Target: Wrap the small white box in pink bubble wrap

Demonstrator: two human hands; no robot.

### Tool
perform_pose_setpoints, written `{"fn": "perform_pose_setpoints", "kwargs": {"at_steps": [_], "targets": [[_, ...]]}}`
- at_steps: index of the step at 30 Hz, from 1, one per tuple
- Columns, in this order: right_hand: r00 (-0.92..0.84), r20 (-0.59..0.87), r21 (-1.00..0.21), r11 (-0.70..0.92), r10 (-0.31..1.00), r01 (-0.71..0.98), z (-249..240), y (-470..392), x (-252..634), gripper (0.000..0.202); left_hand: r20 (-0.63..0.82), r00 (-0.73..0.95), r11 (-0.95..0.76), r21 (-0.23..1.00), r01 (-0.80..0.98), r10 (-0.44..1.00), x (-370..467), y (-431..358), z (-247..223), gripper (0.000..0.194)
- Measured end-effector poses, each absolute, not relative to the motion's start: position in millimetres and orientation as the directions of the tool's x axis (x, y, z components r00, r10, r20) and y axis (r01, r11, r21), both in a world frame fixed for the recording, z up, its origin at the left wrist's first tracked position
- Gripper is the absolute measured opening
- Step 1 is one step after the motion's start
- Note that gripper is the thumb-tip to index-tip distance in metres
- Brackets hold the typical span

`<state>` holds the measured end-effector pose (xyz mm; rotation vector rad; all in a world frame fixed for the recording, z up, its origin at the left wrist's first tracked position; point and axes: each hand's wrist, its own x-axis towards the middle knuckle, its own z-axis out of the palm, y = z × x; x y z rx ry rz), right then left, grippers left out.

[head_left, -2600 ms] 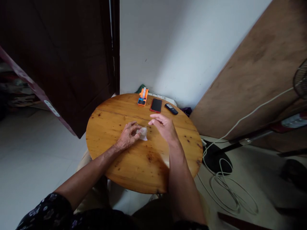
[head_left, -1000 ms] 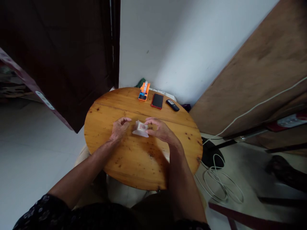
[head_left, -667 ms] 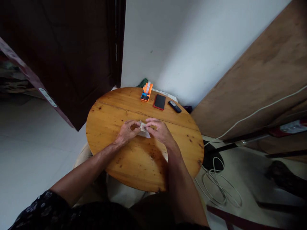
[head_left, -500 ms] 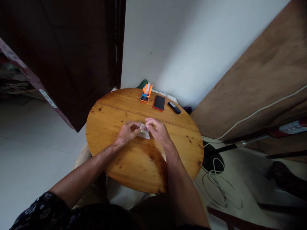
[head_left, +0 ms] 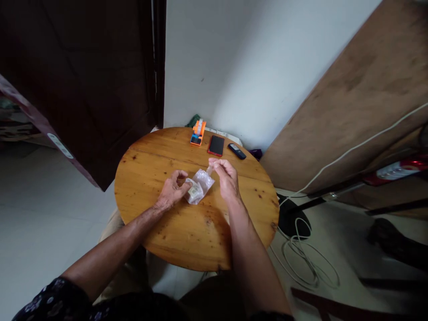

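A small piece of clear bubble wrap [head_left: 204, 179] lies partly unfolded on the round wooden table [head_left: 187, 236]. Some pale, flat thing shows through its left part, too blurred to name. My left hand [head_left: 174, 189] has its thumb pressed on that left part, with the fingers curled. Between the thumb and fingertips of my right hand [head_left: 228, 178] is a short strip of clear tape [head_left: 210, 170], which runs down to the wrap's upper edge.
Along the table's far side lie an orange tape dispenser [head_left: 198, 132], a red-edged smartphone [head_left: 216, 145] and a dark keypad phone [head_left: 237, 150]. A white wall [head_left: 227, 76] rises behind. Loose cable [head_left: 309, 263] coils on the floor at the right.
The wrap was a small folded packet between both hands; now it is spread wider. My right hand has moved up and right with the tape strip, away from my left.
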<state>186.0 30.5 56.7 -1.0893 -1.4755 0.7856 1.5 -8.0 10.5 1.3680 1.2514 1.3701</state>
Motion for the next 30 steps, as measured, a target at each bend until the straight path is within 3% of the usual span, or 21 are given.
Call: {"fn": "perform_pose_setpoints", "kwargs": {"at_steps": [3, 6, 9, 12, 14, 16, 20, 22, 25, 30], "targets": [[0.117, 0.297, -0.944, 0.273, 0.948, 0.185, 46, 43, 192, 0.03, 0.171, -0.025, -0.17, 0.983, 0.065, 0.985, 4, -8, 9, 0.044], [0.211, 0.136, -0.977, 0.096, 0.968, 0.189, 42, 48, 200, 0.031, 0.154, 0.084, -0.163, 0.981, 0.109, 0.984, 4, -10, 11, 0.043], [0.114, -0.042, -0.968, -0.069, 0.993, 0.242, 47, 43, 212, 0.041, 0.151, 0.115, -0.172, 0.965, 0.198, 0.982, 2, -12, 16, 0.033], [-0.025, -0.136, -0.92, -0.117, 0.99, 0.375, 53, 34, 219, 0.066, 0.17, 0.107, -0.191, 0.952, 0.239, 0.98, -1, -14, 21, 0.028], [-0.085, -0.107, -0.869, -0.052, 0.991, 0.492, 52, 31, 217, 0.076, 0.17, 0.122, -0.195, 0.95, 0.244, 0.978, -2, -15, 23, 0.027], [-0.13, 0.012, -0.807, 0.087, 0.991, 0.584, 47, 34, 210, 0.071, 0.175, 0.126, -0.201, 0.949, 0.244, 0.976, -2, -16, 24, 0.026], [-0.054, 0.324, -0.771, 0.297, 0.945, 0.563, 31, 46, 196, 0.057, 0.222, 0.118, -0.24, 0.958, 0.16, 0.968, 0, -19, 25, 0.024], [0.064, 0.398, -0.797, 0.31, 0.915, 0.519, 23, 53, 194, 0.055, 0.215, 0.123, -0.227, 0.97, 0.087, 0.969, 1, -21, 26, 0.026], [0.167, 0.394, -0.831, 0.272, 0.904, 0.486, 14, 60, 195, 0.054, 0.167, 0.109, -0.17, 0.985, 0.02, 0.98, 3, -22, 28, 0.027], [0.317, 0.444, -0.835, 0.259, 0.838, 0.486, 26, 56, 204, 0.043, 0.069, -0.028, -0.071, 0.996, -0.057, 0.997, 2, -12, 19, 0.029]]}}
